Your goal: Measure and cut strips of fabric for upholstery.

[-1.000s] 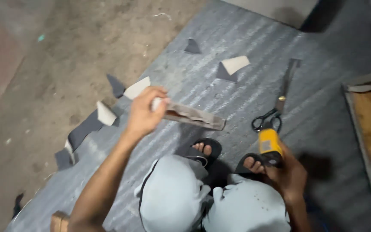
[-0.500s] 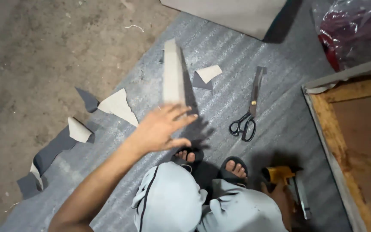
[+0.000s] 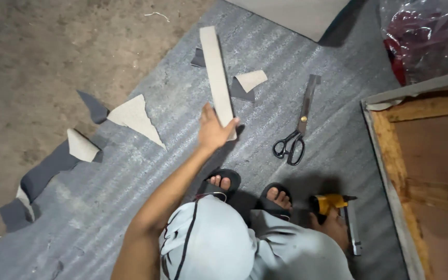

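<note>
**The strip goes out in front, the yellow tool sits low**

The left hand (image 3: 212,132) holds one end of a long, flat, pale grey strip of board (image 3: 217,78). The fingers wrap the near end and the thumb lies on top. A second ago this hand held a short rolled-up bit near the knees. Now the strip is stretched straight out, away from the body, over the ribbed grey mat (image 3: 146,171). So the strip is out in the open, above the mat, with its far end near the cut scraps.

The right hand (image 3: 333,228) grips the yellow and black staple gun (image 3: 338,215), closed round its handle, low beside the right foot. It has stayed there.

Just beyond lie black-handled scissors (image 3: 295,127), flat on the mat. Pale triangle scraps (image 3: 133,116) and dark grey ones lie about on the left.

At the right stands a wooden frame (image 3: 390,150). In the top right corner is a crinkly clear plastic bag (image 3: 426,36) with something dark red inside. No label or sign shows anywhere
</note>
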